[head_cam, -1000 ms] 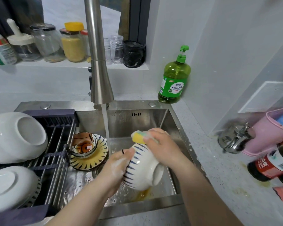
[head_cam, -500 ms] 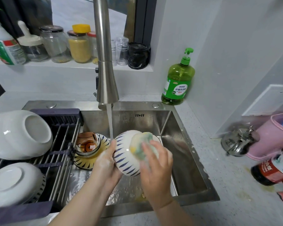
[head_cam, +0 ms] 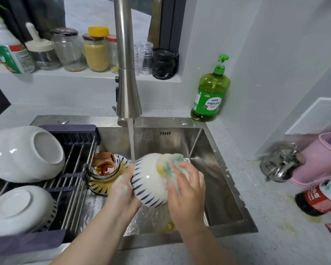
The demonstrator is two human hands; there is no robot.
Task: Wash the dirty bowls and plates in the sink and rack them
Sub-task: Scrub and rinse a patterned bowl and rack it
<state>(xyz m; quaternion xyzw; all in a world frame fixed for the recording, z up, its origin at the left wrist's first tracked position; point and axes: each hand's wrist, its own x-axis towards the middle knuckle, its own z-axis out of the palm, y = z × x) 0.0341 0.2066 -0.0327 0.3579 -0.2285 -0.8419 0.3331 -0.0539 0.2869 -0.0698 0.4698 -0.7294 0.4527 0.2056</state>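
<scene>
view: head camera, the only one
step (judged): soaping the outside of a bowl; rinse and racking not yet done
task's thing: striped bowl [head_cam: 147, 180], held above the sink [head_cam: 208, 169] basin at frame centre, just at 4 o'clock of where the water stream [head_cam: 131, 142] from the faucet [head_cam: 127, 73] ends
bowl attitude: turned over, outer wall and underside toward the camera, mouth facing down and away
left hand [head_cam: 122, 190]: sudsy, grasping the bowl's wall from 9 o'clock, fingers hidden behind it
right hand [head_cam: 185, 190]: clamped on a yellow-green sponge [head_cam: 168, 165], pressing it on the bowl's underside from 3 o'clock
waiting dishes: small patterned bowl [head_cam: 104, 166] standing on a striped plate [head_cam: 97, 185], at 9 o'clock of the held bowl, on the sink floor
drying rack [head_cam: 75, 169]: across the sink's left part, at 9 o'clock; carries two white bowls [head_cam: 25, 152], both upturned
key relation (judged): the rack lies on the left hand's side, so that hand is nearer for racking; stream touches the bowl's 11 o'clock edge
tabletop: dish soap bottle [head_cam: 210, 92] at 1 o'clock of the sink
</scene>
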